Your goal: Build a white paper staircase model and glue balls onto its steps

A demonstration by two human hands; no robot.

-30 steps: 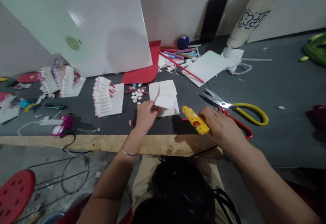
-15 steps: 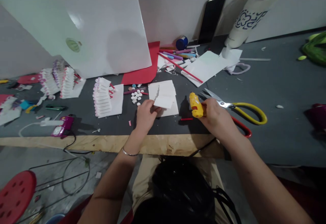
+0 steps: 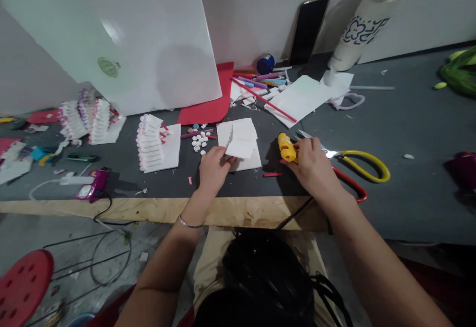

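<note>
My left hand [image 3: 214, 169] is closed, with thumb and fingertips pinching the edge of a small white card piece [image 3: 240, 149]. That piece stands slightly raised over a white square base [image 3: 253, 161], beside overlapping white strips [image 3: 243, 129]. My right hand [image 3: 312, 165] has its fingers around a yellow glue gun [image 3: 287, 147], low over the dark table; its grip is partly hidden by the hand. Scissors [image 3: 330, 154] with one yellow and one red handle lie just behind and right of that hand. A short red stick [image 3: 272, 174] rests between the hands.
Small white balls [image 3: 200, 141] lie left of the base. Further left stands a pink-tipped white fan piece [image 3: 150, 143]. A white board [image 3: 156, 34], a phone [image 3: 308, 29] and a tumbler [image 3: 362, 27] stand at the back. A purple power adapter [image 3: 94, 184] sits near the front edge.
My right hand has turned and lowered the glue gun slightly towards the table, its back now more on top. The left hand stays almost still on the card piece.
</note>
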